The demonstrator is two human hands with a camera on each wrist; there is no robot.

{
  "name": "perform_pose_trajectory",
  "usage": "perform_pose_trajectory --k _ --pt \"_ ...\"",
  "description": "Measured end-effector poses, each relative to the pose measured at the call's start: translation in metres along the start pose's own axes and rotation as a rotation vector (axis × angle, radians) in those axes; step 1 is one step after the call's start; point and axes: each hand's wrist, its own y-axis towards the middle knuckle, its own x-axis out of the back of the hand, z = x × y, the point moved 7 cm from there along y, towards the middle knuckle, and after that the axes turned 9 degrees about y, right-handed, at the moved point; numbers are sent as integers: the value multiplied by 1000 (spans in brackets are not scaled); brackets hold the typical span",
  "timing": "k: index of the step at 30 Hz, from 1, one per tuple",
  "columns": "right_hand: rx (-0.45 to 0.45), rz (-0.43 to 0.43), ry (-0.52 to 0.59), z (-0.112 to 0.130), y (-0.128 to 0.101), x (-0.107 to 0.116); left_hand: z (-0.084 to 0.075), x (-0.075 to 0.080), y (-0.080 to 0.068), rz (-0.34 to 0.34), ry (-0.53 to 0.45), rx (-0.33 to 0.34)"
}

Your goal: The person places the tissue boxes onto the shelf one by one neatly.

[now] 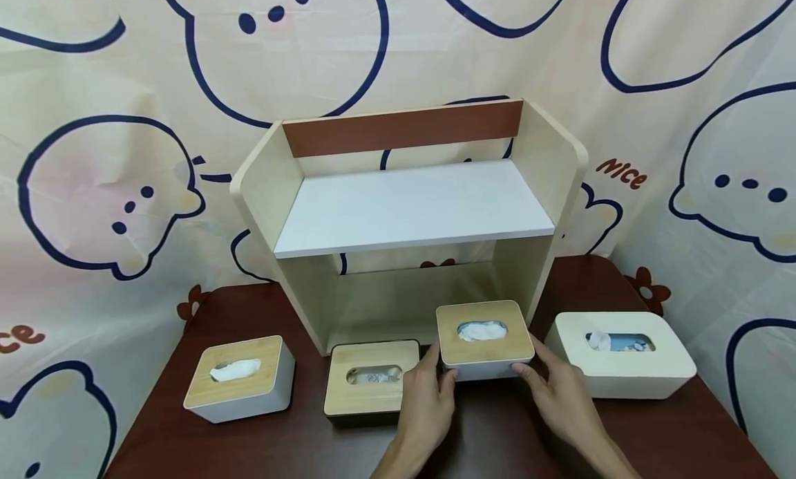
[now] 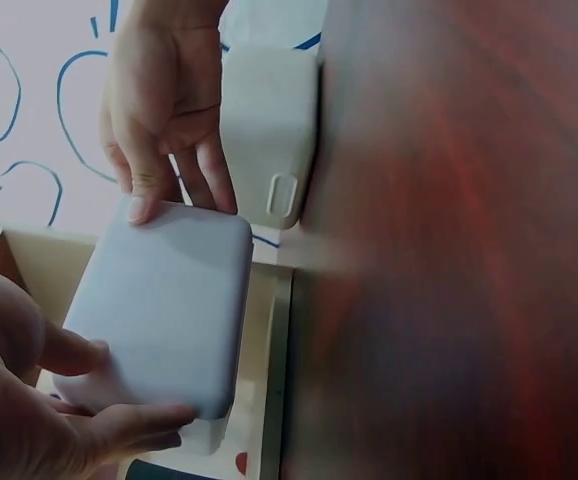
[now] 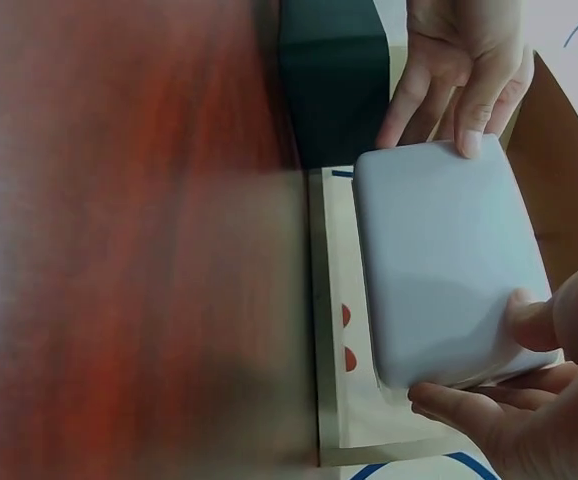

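I hold the grey tissue box between both hands, lifted clear of the dark red-brown table in front of the lower opening of the wooden shelf unit. My left hand grips its left end: the fingers are spread only a little and curled round the lower edge, the thumb lying against the side. My right hand does the same at the right end, thumb on the near corner, fingers wrapped beneath. From the wrist views I see the box's underside, a smooth matte grey plastic with softly rounded corners, and my fingertips pressed flat on its edge.

The box has a pale bamboo-look lid with an oval slot, and white tissue puffs up through it. Just left of my left hand sits a dark-bodied tissue box with the same kind of wooden lid, low and rectangular, with tissue showing in its slot. Further left stands a white tissue box with wooden lid, set at a slight angle, tissue poking out. To the right, near my right hand but apart from it, lies a longer cream tissue box, all matte plastic, with rounded shoulders and a narrow slot.

The shelf unit has light wood sides with curved top corners, a flat white shelf board and a brown back rail. Behind it hangs a creased cream cloth printed with navy-outlined cartoon shapes.
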Motion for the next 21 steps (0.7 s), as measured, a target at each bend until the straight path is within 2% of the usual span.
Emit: perform_pose_trajectory --k 6,16,21 --pt "41 -36 12 5 12 -4 8 3 12 12 -33 50" --pt "77 -74 45 6 35 -8 12 7 35 -3 -29 64" --pt "71 -98 32 7 46 -9 12 6 46 -40 -26 57"
